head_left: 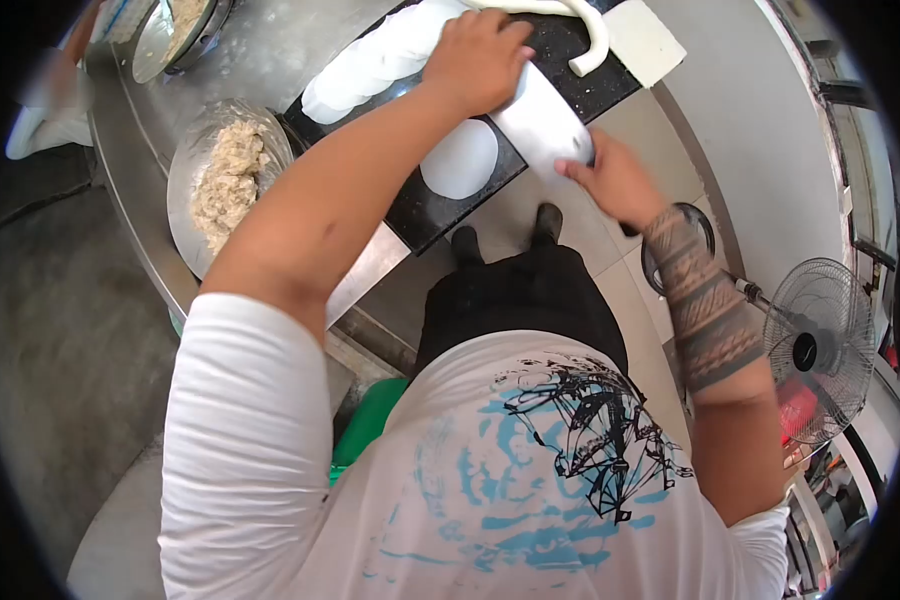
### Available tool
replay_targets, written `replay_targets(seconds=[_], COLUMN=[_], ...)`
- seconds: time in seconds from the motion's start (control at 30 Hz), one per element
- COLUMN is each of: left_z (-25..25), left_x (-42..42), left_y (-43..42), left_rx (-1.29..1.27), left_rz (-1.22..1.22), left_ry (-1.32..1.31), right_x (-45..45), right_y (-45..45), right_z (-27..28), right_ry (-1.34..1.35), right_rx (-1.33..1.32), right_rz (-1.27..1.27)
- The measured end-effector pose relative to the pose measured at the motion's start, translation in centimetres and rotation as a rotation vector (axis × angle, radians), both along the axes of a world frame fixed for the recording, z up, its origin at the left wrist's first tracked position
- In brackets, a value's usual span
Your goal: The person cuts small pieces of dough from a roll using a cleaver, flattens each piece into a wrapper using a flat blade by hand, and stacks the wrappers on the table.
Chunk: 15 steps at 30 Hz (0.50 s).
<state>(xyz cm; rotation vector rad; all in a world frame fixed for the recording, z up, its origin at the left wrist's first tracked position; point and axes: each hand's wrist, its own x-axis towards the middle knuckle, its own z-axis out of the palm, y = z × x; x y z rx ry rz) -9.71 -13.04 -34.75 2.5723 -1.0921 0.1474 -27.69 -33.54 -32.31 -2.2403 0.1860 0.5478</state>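
Where the left hand (482,62) is: top centre of the frame, over the far end of a broad metal blade (542,115); its fingers are bent, and whether they press or pinch cannot be told.
Right hand (625,180): right of top centre, fingers closed on the near end of the blade, thumb on top.
Blade: slants from top centre down to the right, its near end past the edge of the black speckled surface (418,218).
Dough round (460,160): flat on that surface, just left of the blade.
Overlapping dough rounds (370,65): a row at the upper left of the surface, reaching the left hand.
Dough rope (598,35): curved at the top, beside a pale square piece (645,42).
Bowl of chunky pale mixture (177,190): left of the frame.
Shirt print (570,440): blue strokes under black linework, lower centre; any lettering is unreadable.
Fan (820,350): right edge; the hub mark is too small to read.
Another person (55,125): upper left corner, partly blurred.
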Motion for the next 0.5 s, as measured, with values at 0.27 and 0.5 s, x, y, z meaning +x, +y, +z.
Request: replay_targets(seconds=[0.27, 0.5], left_z=[1.9, 2.7], left_x=[-5.4, -8.8], left_y=[7.7, 9.5], left_rx=[0.165, -0.487], left_rz=[0.071, 0.47], left_ry=[0.661, 1.074], right_x=[-12.9, -5.7], right_y=[-0.1, 4.2], right_z=[0.7, -1.8], right_ry=[0.105, 0.036], right_rx=[0.129, 0.155], right_rz=[0.027, -0.269])
